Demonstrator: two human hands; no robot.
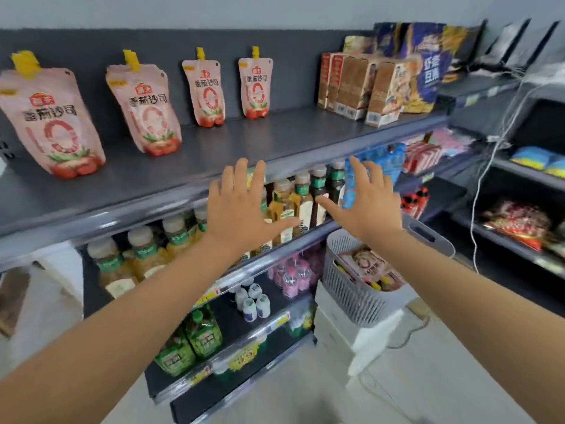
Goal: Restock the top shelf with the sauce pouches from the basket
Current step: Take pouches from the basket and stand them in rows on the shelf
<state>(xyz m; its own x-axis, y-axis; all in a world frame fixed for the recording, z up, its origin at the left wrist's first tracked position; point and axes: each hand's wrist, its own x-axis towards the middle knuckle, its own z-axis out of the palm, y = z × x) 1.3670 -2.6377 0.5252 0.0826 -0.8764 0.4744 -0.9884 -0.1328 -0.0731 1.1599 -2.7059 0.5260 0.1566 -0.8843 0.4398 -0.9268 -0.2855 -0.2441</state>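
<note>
1. The left hand (pixel 241 206) is raised in front of the front edge of the top shelf (pixel 214 154), its back to the camera; its fingers are straight and spread wide, and it holds nothing.
2. The right hand (pixel 367 200) is near it on the right, likewise spread wide and empty; the two thumbs point toward each other with a gap between them.
3. Four sauce pouches stand upright in a row along the back of the top shelf: the leftmost pouch (pixel 52 117), the second pouch (pixel 143 108), the third pouch (pixel 206 90) and the fourth pouch (pixel 256 85); all are above the hands and none is touched; the fourth pouch is nearest, up beyond the left fingertips.
4. The basket (pixel 351 295) sits lower right, under the right wrist and forearm, on a stack of white boxes (pixel 336 332); the basket pouches (pixel 367 264) lie inside it, apart from both hands.
5. Brown cartons (pixel 357 84) fill the right end of the top shelf; bottles (pixel 302 197) on the shelf below show between the hands.
</note>
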